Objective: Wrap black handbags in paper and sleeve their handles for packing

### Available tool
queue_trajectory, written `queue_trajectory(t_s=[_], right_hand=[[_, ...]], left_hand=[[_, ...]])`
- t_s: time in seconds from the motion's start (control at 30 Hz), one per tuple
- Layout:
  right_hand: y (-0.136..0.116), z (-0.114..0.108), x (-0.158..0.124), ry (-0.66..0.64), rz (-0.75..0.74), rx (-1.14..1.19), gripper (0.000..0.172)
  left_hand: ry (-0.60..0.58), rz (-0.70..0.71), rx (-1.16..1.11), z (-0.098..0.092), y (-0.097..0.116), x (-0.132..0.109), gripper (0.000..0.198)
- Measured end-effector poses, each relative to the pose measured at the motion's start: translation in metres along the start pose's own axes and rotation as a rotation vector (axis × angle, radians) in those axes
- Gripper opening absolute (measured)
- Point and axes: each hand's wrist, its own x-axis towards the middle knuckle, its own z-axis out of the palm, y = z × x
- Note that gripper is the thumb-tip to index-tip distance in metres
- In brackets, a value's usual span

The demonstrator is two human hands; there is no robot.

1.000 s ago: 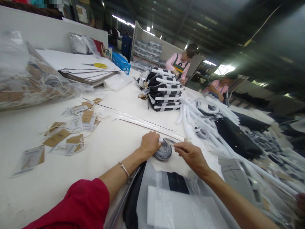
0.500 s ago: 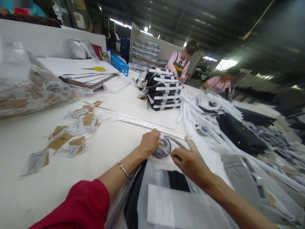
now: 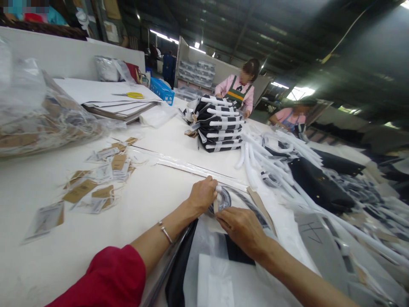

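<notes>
A small coil of grey strap stands on the white table between my hands, its loose length curving off to the right. My left hand is closed on the coil's left side, close to a white bit at the top. With fingers pinched together, my right hand holds the lower end of a pale beige strip that lies across the coil. Just below is a black bag with translucent wrapping, and a white packet rests on it.
Paper tags lie scattered at left, near a plastic bag of tags. Yellow-handled scissors rest on stacked sheets. Wrapped black bags are piled ahead, white tubes at right. A co-worker stands behind the pile.
My right hand has moved left and closer to the coil, bringing the beige strip's end across it. The left hand stays on the coil. The co-worker behind the pile has shifted slightly.
</notes>
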Motion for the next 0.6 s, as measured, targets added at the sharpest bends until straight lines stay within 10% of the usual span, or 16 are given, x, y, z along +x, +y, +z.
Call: queue_trajectory(t_s=[0.6], right_hand=[[0.022,0.01,0.02,0.192,0.038,-0.152,0.014]], left_hand=[[-0.01,0.028,-0.031,-0.008,0.005,-0.004,0.014]])
